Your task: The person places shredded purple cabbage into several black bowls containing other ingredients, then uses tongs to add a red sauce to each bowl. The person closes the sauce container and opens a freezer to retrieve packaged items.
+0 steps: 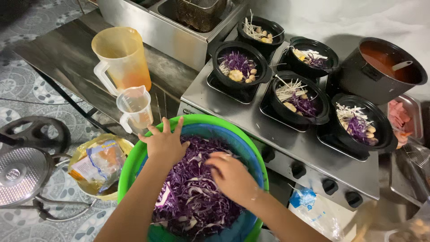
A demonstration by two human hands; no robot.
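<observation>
Nearest, at six o'clock, shredded purple cabbage (192, 197) is heaped in a blue strainer nested in a green basin (134, 161). The left hand (165, 142) is laid open and flat on the near rim and the shreds; the right hand (230, 175) is curled, fingers pinched into the cabbage. A portion appears to be in the gathering. Further off, at one o'clock, five black bowls (239, 67) already holding cabbage and mushrooms are set on the steel stove (251, 116); a firm pinch lifted clear would be called for next.
</observation>
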